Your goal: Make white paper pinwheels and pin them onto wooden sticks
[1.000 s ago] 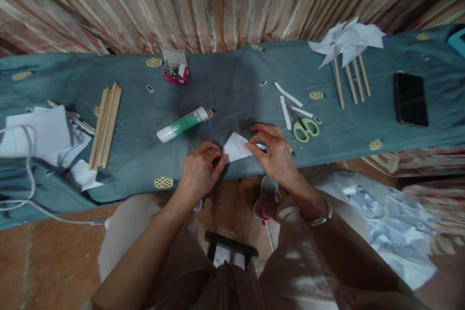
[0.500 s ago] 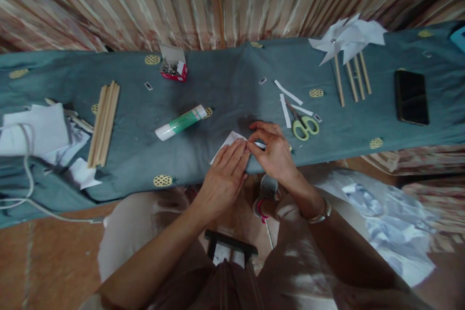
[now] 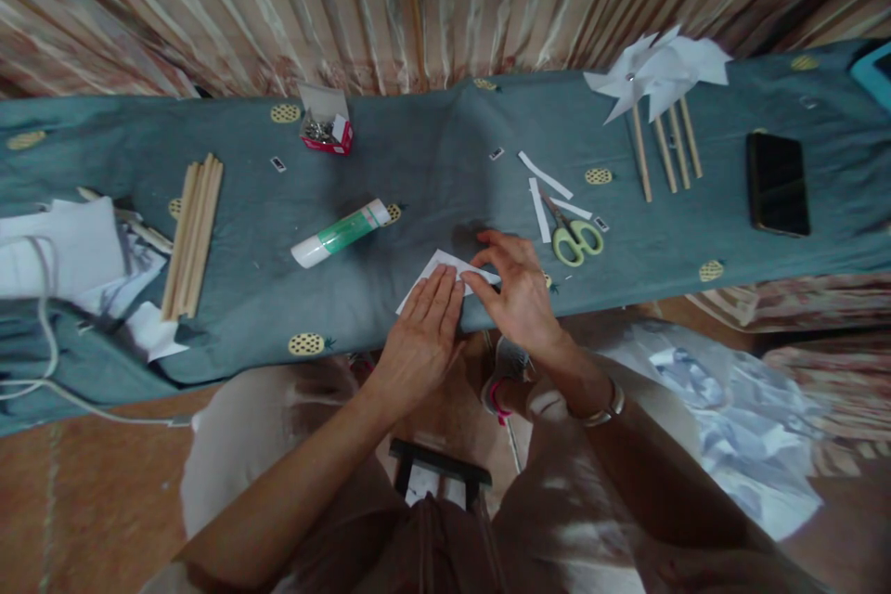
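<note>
A small piece of white folded paper (image 3: 440,258) lies near the front edge of the cloth-covered table. My left hand (image 3: 426,325) rests flat on it with the fingers stretched out, covering its middle. My right hand (image 3: 516,292) is at the paper's right side, thumb and bent forefinger close together on its edge, the other fingers curled. A pointed end of the paper shows beneath the right hand. Just right of that hand are green-handled scissors (image 3: 577,241) and several thin paper strips (image 3: 540,209). A green and white glue stick (image 3: 341,234) lies to the left.
Wooden sticks (image 3: 193,237) and a pile of paper (image 3: 62,246) with a white cable (image 3: 52,334) are at the left. A red box of small metal pieces (image 3: 327,132) stands at the back. Paper pinwheels (image 3: 668,70) and a phone (image 3: 778,184) lie at the right.
My left hand has slid slightly left, so a gap now shows between my hands and more paper is visible. My right thumb has moved along the paper's edge. The whole view has shifted slightly.
</note>
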Demonstrator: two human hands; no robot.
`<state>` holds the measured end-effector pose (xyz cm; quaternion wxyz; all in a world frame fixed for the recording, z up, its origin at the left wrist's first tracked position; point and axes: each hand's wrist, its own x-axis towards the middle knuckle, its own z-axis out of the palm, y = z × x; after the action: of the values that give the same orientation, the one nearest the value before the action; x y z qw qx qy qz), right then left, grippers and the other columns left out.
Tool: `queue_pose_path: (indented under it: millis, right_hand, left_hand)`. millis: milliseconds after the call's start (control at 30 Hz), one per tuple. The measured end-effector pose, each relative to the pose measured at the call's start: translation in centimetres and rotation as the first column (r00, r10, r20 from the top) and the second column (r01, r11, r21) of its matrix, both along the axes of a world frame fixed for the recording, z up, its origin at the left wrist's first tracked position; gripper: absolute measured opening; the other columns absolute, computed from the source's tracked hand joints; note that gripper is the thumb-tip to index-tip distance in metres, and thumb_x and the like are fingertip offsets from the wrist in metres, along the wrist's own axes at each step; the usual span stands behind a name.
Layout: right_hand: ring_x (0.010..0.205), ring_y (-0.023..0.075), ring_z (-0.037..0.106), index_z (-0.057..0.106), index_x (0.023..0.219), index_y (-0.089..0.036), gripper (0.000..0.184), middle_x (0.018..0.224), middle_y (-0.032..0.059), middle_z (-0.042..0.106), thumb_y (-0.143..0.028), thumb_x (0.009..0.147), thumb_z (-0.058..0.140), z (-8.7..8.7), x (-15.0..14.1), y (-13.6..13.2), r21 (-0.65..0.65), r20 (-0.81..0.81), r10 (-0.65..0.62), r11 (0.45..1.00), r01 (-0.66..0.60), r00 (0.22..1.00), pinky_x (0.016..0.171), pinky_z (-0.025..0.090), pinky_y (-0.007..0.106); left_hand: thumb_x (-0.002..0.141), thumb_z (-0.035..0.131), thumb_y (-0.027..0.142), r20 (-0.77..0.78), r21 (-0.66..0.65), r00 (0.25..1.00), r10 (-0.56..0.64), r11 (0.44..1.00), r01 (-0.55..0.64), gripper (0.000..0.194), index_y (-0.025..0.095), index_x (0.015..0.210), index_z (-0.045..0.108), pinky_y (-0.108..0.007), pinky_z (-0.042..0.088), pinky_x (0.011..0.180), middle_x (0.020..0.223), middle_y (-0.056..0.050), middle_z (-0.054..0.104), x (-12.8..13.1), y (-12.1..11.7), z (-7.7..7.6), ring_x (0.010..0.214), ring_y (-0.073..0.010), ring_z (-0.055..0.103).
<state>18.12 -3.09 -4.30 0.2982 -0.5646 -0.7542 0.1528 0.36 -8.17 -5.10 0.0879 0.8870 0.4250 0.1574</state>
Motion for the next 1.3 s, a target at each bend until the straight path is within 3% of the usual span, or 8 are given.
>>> queue_pose_path:
  millis: [133, 567, 800, 933, 1033, 1100, 1200, 1300]
  right_hand:
    - [0.124, 0.0298, 0.054, 0.065, 0.094, -0.019, 0.023, 0.133, 0.0159, 0.061, -0.040, 0.094, 0.056, -0.4, 1.0, -0.6, 0.026, 0.026, -0.030, 0.999, 0.029, 0.999, 0.107, 0.043, 0.049]
    - [0.122, 0.0290, 0.053, 0.064, 0.098, -0.019, 0.019, 0.134, 0.0152, 0.060, -0.026, 0.097, 0.047, -0.7, 2.9, -1.1, 0.014, 0.008, -0.039, 0.999, 0.039, 0.999, 0.108, 0.042, 0.051]
    - [0.129, 0.0299, 0.052, 0.068, 0.109, -0.020, 0.026, 0.137, 0.0135, 0.059, -0.037, 0.095, 0.053, 0.6, 1.3, -0.8, -0.105, -0.105, 0.056, 0.992, -0.067, 0.993, 0.107, 0.042, 0.052]
    - [0.125, 0.0281, 0.057, 0.070, 0.093, -0.021, 0.013, 0.135, 0.0119, 0.062, -0.027, 0.088, 0.059, 0.9, 0.7, -0.4, -0.157, -0.220, 0.076, 0.981, -0.113, 0.973, 0.107, 0.042, 0.051]
    - [0.125, 0.0257, 0.059, 0.069, 0.085, -0.022, 0.010, 0.133, 0.0109, 0.065, -0.023, 0.084, 0.059, 1.4, 0.9, 0.2, -0.156, -0.355, 0.039, 0.983, -0.101, 0.934, 0.108, 0.042, 0.049]
    - [0.127, 0.0251, 0.059, 0.069, 0.084, -0.023, 0.010, 0.133, 0.0100, 0.065, -0.023, 0.082, 0.060, 2.0, 1.2, 0.6, -0.146, -0.427, 0.006, 0.986, -0.075, 0.904, 0.109, 0.041, 0.048]
    - [0.128, 0.0246, 0.058, 0.070, 0.083, -0.023, 0.011, 0.134, 0.0085, 0.065, -0.021, 0.079, 0.060, 2.9, 1.7, 1.1, -0.124, -0.496, -0.018, 0.991, -0.050, 0.868, 0.111, 0.039, 0.048]
    - [0.130, 0.0244, 0.057, 0.071, 0.083, -0.023, 0.015, 0.135, 0.0086, 0.064, -0.019, 0.077, 0.059, 3.6, 1.8, 1.4, -0.104, -0.525, -0.022, 0.994, -0.038, 0.851, 0.112, 0.039, 0.046]
  left_hand:
    - [0.093, 0.054, 0.019, -0.031, 0.027, 0.999, -0.012, 1.000, 0.013, 0.063, -0.003, 0.147, 0.030, -0.055, 0.036, 0.117, 0.152, -0.032, 0.037, -0.8, -0.4, -0.1, 0.149, -0.0373, 0.024]
    - [0.092, 0.052, 0.015, -0.137, 0.071, 0.989, 0.062, 0.996, -0.053, 0.082, 0.009, 0.158, 0.004, -0.054, 0.042, 0.113, 0.152, -0.028, 0.042, -6.0, -3.0, 0.5, 0.146, -0.0355, 0.033]
    - [0.092, 0.053, 0.016, -0.099, 0.097, 0.990, 0.102, 0.991, -0.093, 0.077, 0.011, 0.157, 0.013, -0.056, 0.045, 0.109, 0.149, -0.027, 0.046, -6.5, -3.8, 0.3, 0.142, -0.0353, 0.041]
    - [0.096, 0.052, 0.025, 0.094, -0.074, 0.982, 0.163, 0.985, -0.157, 0.060, 0.016, 0.152, 0.033, -0.054, 0.041, 0.113, 0.151, -0.021, 0.046, -6.6, -3.6, 0.8, 0.143, -0.0309, 0.042]
    - [0.097, 0.050, 0.039, 0.319, -0.349, 0.853, 0.413, 0.888, -0.299, 0.056, 0.018, 0.148, 0.042, -0.050, 0.037, 0.117, 0.153, -0.017, 0.044, -6.3, -2.4, 1.7, 0.143, -0.0282, 0.043]
    - [0.093, 0.053, 0.050, 0.474, -0.537, 0.654, 0.589, 0.783, -0.315, 0.062, 0.018, 0.145, 0.047, -0.050, 0.034, 0.118, 0.151, -0.017, 0.048, -5.5, -0.8, 2.5, 0.141, -0.0295, 0.045]
    - [0.081, 0.065, 0.062, 0.619, -0.726, 0.318, 0.718, 0.678, -0.117, 0.073, 0.014, 0.135, 0.057, -0.048, 0.045, 0.110, 0.140, -0.020, 0.059, -3.7, 2.3, 4.0, 0.131, -0.0328, 0.056]
    - [0.063, 0.082, 0.059, 0.576, -0.815, 0.240, 0.781, 0.570, 0.101, 0.067, 0.014, 0.113, 0.071, -0.040, 0.059, 0.085, 0.116, -0.017, 0.073, -1.6, 5.0, 5.4, 0.104, -0.0311, 0.071]
